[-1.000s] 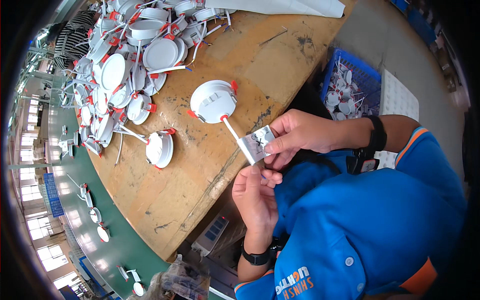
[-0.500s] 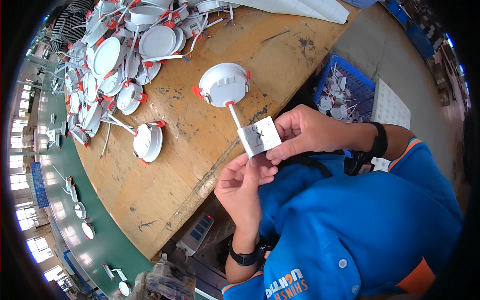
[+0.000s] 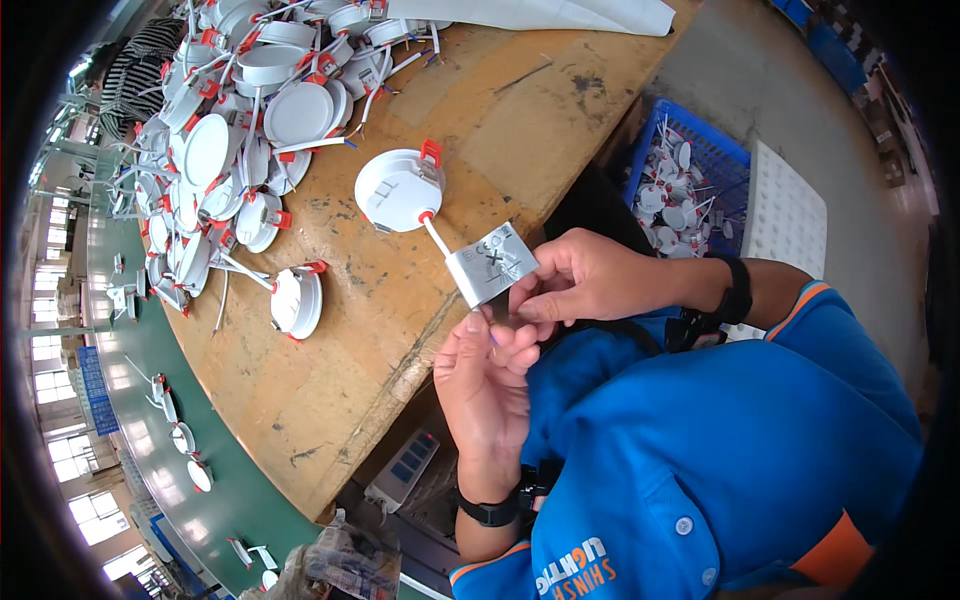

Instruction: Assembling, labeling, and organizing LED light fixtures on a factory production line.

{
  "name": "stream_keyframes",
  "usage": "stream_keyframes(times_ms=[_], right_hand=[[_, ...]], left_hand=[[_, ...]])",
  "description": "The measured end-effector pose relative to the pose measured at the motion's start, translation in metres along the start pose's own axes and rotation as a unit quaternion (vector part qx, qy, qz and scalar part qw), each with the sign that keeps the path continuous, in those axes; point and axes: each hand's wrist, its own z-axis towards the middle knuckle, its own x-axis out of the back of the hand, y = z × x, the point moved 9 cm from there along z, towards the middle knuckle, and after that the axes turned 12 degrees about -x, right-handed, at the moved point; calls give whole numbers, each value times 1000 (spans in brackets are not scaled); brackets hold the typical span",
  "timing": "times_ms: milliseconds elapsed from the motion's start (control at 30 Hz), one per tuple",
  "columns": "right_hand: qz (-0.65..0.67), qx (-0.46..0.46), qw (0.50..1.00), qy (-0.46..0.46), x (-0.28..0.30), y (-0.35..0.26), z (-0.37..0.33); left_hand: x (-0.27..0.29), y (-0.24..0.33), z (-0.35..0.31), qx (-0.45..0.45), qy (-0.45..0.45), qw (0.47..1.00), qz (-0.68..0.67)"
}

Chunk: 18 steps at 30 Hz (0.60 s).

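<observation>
Head view: I saw the right hand [image 3: 595, 285] clamped on a flat, rectangular silver box [image 3: 490, 265] over the edge of the scuffed brown counter [image 3: 490, 130], the left hand [image 3: 482, 385] pinched together on a thin blue wire [image 3: 493, 340]. A hard tug, I judged, could strain the slim white cord [image 3: 436, 236] to the round, red-clipped white lamp [image 3: 400, 192]. Box glossy; lamp smooth, drum-shaped.

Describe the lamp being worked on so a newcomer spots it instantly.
Start at the brown table and find the big lamp pile on the left. Go right to a round white lamp sitting clear of that pile. Unlike its neighbours, its white cord runs to a silver label beside the right hand.
</observation>
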Motion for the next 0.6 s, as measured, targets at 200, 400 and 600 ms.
stream_keyframes(times_ms=[200, 400, 600], right_hand=[[-297, 6, 951, 84, 22, -32, -15], [-303, 42, 945, 113, 30, -57, -21], [-271, 60, 954, 114, 27, -64, -19]], left_hand=[[9, 7, -9, 53, -29, 997, -56], [6, 96, 11, -102, -88, 978, 161], [-62, 177, -1, -291, -85, 691, 657]])
